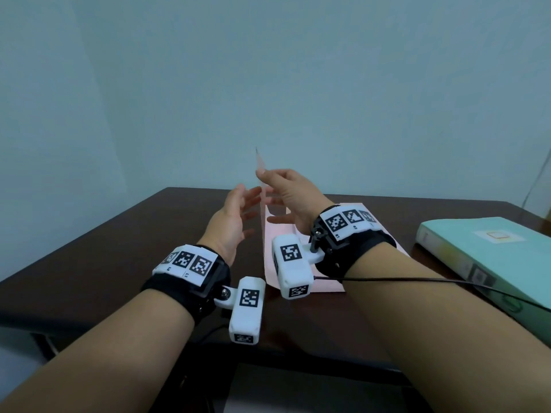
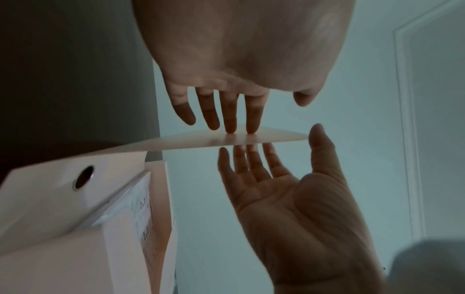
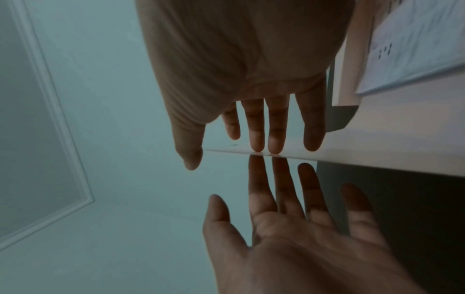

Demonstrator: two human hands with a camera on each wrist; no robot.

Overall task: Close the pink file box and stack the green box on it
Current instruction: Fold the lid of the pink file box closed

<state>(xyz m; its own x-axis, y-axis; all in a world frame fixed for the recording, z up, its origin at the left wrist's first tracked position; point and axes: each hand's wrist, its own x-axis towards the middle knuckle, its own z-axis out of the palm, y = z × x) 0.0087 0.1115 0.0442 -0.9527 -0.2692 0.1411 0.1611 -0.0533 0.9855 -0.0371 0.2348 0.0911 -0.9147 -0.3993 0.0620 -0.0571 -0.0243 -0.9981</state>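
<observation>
Both hands make the grip with flat, straight fingers. Between them stands the lid (image 1: pixel 261 204) of the pink file box (image 1: pixel 301 272), up on its edge. My left hand (image 1: pixel 231 220) spreads its fingers (image 3: pixel 261 179) against one side of the lid. My right hand (image 1: pixel 293 198) touches the other side with its fingertips (image 2: pixel 251 127). Under the right hand the pink box lies open on the dark counter (image 1: pixel 119 248). Well off past the right hand lies the green box (image 1: pixel 489 257), flat and shut.

text: none legible | green box (image 1: pixel 489 254) label: blurred
</observation>
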